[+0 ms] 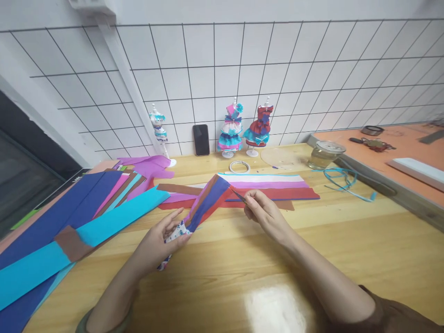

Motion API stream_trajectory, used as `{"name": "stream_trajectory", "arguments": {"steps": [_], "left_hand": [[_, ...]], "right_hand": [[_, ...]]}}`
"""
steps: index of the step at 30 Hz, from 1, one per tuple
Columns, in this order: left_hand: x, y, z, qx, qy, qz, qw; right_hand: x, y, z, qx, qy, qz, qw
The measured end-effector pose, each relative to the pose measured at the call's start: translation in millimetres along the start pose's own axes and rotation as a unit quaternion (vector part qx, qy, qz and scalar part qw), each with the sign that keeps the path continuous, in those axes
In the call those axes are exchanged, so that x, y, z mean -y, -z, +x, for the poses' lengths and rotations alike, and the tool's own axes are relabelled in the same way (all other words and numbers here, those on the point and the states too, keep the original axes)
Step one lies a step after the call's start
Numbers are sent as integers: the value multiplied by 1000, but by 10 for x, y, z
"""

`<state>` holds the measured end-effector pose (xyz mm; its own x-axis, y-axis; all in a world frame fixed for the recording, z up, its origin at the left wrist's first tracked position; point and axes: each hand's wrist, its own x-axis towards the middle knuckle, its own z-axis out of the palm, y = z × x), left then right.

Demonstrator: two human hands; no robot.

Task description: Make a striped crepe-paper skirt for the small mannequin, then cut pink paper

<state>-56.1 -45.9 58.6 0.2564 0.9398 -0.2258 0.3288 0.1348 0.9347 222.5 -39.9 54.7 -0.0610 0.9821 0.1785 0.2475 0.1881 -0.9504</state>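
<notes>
My left hand (154, 245) is closed around a small white piece with a blue floral pattern (177, 231). From its upper end fans out a pleated paper skirt (211, 199) in purple, brown, blue and red stripes. My right hand (265, 215) pinches a pair of dark, thin tweezers (239, 196), whose tip meets the skirt's right corner. Behind the skirt lie layered crepe paper strips (277, 185) in white, purple and red. The part of the floral piece inside my left palm is hidden.
Blue and turquoise crepe paper (121, 222) spreads across the left. Along the tiled wall stand three small dressed mannequins, one in red (262, 125), and a phone (201, 139). A tape roll (239, 167), a glass jar (326, 155) and turquoise ribbon (343, 180) lie farther right.
</notes>
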Motion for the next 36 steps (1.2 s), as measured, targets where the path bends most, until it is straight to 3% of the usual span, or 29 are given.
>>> {"name": "stream_trajectory", "arguments": {"steps": [9, 17, 36], "left_hand": [[58, 30, 15, -17, -10, 29, 999], [-58, -9, -30, -28, -7, 70, 997], [-42, 9, -18, -68, -18, 50, 996]], "right_hand": [[-7, 3, -6, 2, -1, -25, 1000], [-37, 5, 1, 1, -7, -21, 1000], [-82, 12, 15, 3, -28, -40, 999]]}}
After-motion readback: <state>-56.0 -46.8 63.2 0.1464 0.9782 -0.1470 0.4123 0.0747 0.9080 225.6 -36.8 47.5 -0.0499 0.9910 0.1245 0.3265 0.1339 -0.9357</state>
